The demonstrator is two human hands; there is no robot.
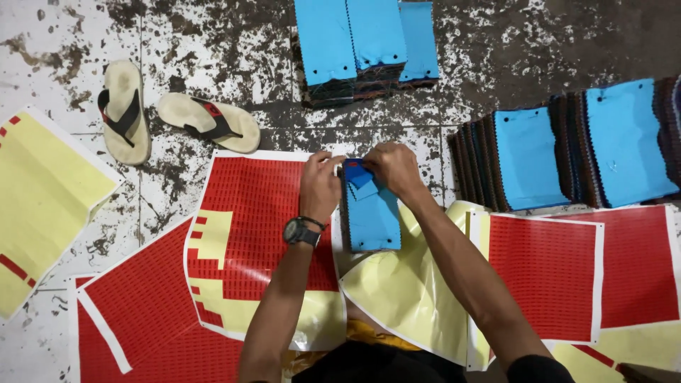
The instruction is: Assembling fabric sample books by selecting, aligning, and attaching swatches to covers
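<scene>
Blue-covered fabric swatch book (372,216) lying on the floor (64,42) between the two forearms, its long side running away from the person and its far end held under both hands. Left hand (320,183), wearing a black wristwatch (301,232), rests at the book's upper left corner with fingers curled down onto a small white slip (332,162) at the edge; it is closed in a pinch on that corner. Right hand (392,167) lies over the book's upper right corner, fingers bent and pinching a small darker blue label (357,172) against the cover. The book thus extends from beneath the fingertips toward the person's body, most of its cover bare. Beneath and to the left lies a red sticker sheet (245,227), partly peeled to show yellow backing; further red sheets (550,266) lie to the right, and a yellow backing sheet (397,294) lies just below the book. Stacks of similar blue-covered swatch books stand at the top centre (365,35) and at the right (567,152), well apart from the hands. A pair of pale flip-flops (167,117) with black straps lies on the stained white tiles at upper left, near another yellow sheet (39,195)
</scene>
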